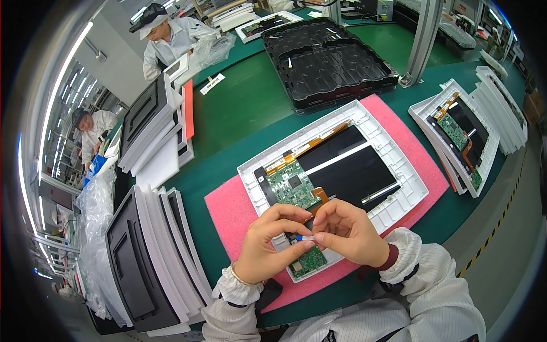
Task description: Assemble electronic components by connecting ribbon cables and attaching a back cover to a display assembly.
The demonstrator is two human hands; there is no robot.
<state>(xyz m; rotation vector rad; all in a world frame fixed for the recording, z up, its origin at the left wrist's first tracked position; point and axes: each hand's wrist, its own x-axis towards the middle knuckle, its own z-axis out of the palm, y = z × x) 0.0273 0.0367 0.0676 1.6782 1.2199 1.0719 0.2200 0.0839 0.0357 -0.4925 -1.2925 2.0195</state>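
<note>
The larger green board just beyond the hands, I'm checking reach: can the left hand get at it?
Probably yes: the left hand is close and the larger green board lies mostly uncovered, though that hand pinches a small blue-ended piece.

White pinstriped smock (450, 296), bare fingers (278, 227), gathered right cuff (404, 246), maroon inner band (391, 257) protruding from it, black strap (409, 273) behind it

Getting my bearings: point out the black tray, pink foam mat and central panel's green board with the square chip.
Black tray (330, 67): head view, bare inner floor.
Pink foam mat (228, 211): head view, bare left side.
Green board (288, 192): head view, middle of its face.
</note>
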